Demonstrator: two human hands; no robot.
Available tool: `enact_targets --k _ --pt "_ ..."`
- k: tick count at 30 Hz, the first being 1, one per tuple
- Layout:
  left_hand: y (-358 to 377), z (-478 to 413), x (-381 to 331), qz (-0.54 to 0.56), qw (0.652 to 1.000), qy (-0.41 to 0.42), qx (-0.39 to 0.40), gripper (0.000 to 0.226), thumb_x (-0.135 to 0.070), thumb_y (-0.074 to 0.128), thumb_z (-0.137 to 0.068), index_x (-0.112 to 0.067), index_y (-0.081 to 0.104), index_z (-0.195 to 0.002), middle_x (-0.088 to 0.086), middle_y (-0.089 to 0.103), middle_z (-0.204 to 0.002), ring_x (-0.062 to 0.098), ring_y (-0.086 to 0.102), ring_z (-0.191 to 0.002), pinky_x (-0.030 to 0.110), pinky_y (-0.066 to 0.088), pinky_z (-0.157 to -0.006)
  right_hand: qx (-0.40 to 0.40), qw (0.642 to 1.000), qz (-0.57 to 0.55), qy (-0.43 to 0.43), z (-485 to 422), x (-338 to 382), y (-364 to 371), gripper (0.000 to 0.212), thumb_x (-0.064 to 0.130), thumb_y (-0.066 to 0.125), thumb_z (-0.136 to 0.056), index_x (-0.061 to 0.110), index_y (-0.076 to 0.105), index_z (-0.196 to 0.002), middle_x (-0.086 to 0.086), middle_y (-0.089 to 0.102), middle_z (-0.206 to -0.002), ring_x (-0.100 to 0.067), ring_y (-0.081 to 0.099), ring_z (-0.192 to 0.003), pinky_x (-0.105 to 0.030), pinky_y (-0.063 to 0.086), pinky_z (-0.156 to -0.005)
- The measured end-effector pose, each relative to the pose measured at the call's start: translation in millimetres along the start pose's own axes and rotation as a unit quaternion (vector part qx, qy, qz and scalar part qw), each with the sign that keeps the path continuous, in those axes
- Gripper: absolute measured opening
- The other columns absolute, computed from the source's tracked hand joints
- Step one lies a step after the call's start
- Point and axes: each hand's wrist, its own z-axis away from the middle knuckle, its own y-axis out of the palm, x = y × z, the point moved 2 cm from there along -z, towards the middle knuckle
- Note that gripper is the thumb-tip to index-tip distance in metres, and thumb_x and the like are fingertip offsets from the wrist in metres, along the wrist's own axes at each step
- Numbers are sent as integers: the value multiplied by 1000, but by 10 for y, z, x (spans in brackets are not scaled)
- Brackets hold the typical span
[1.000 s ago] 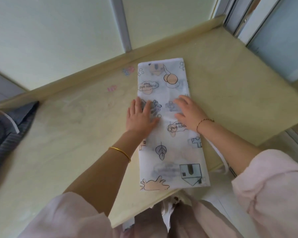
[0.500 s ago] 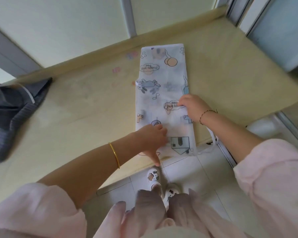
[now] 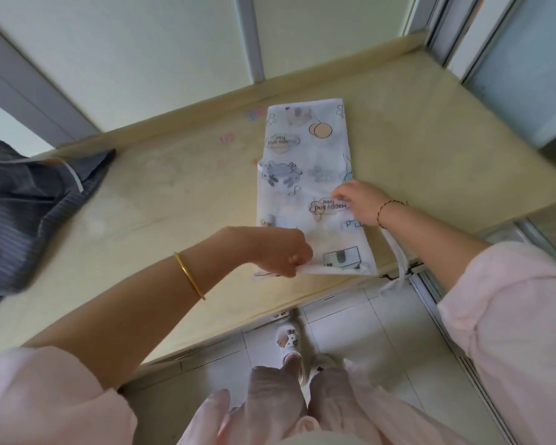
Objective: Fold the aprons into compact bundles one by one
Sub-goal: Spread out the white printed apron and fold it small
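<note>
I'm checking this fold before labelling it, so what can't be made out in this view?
- Near corner of the white printed apron: covered by the left hand pinching it.
- Right hand: motion-blurred, grip unclear.
- Dark striped apron: cut off by the left frame edge.

A long folded strip of white cartoon-printed apron (image 3: 305, 175) lies on the pale wooden table (image 3: 161, 200); at nine o'clock, the crumpled grey striped cloth (image 3: 23, 203).

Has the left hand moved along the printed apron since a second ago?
Yes. The left hand has moved from the middle of the printed apron to its near end, by the table's front edge, where its fingers pinch the hem.
</note>
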Motion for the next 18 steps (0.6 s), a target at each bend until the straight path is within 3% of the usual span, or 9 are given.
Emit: enact_targets --k 3,6,8,11,12,13,15,17,18 --pt "-303 94 30 266 959 -16 97 15 -9 63 -88 -9 49 -83 -1 57 -82 12 64 -77 28 54 -74 57 988 -139 28 46 -78 -71 31 -6 42 -90 6 65 -108 -7 62 -107 -22 57 -102 -30 45 -91" --pt "-600 172 222 458 874 -7 161 16 -6 62 -84 -6 54 -98 6 65 -94 15 67 -84 33 55 -80 87 950 -284 101 56 -124 -83 25 0 44 -94 8 59 -76 -5 57 -79 -22 54 -80 -21 46 -68" --pt "-767 164 405 550 826 2 123 21 -7 57 -81 -6 58 -103 9 67 -102 20 67 -87 31 57 -77 79 913 -368 156 73 -180 -94 29 17 42 -99 6 61 -79 -12 61 -82 -26 57 -76 -19 49 -67" --pt "-985 92 683 684 729 1 -32 21 -14 61 -75 -6 70 -92 8 73 -94 20 70 -81 28 57 -71 121 811 -551 153 112 -309 -105 66 63 23 -93 14 61 -115 -11 66 -112 -26 62 -102 -33 48 -88" --pt "-1049 31 802 716 693 6 -80 19 -18 62 -76 -7 73 -88 8 73 -94 20 69 -82 29 57 -73 127 804 -561 150 100 -341 -127 73 67 18 -90 14 59 -118 -9 67 -113 -23 62 -103 -32 47 -87" --pt "-1078 -39 903 747 655 12 -114 24 -27 59 -84 -10 74 -91 9 72 -100 22 68 -89 32 56 -80 125 808 -557 147 101 -347 -150 70 65 21 -90 13 58 -119 -8 66 -111 -20 63 -100 -29 47 -84" --pt "-1053 -201 1110 806 571 -6 -155 50 -48 38 -95 -11 66 -115 13 63 -122 31 60 -111 42 48 -95 90 847 -508 130 67 -320 -196 40 42 43 -95 10 57 -113 -6 65 -101 -13 64 -84 -22 50 -71" --pt "-936 -334 1274 843 508 -29 -175 73 -65 22 -93 -12 52 -133 17 55 -134 38 53 -120 49 43 -96 37 880 -458 119 -24 -284 -254 11 18 60 -90 15 58 -101 -2 65 -94 -10 63 -76 -21 52 -66" --pt "-841 -381 1309 850 495 -28 -176 81 -70 17 -90 -12 50 -135 18 54 -134 39 53 -120 50 43 -94 8 885 -451 116 -79 -289 -270 13 14 62 -89 20 57 -100 -2 65 -98 -11 64 -80 -24 53 -71"
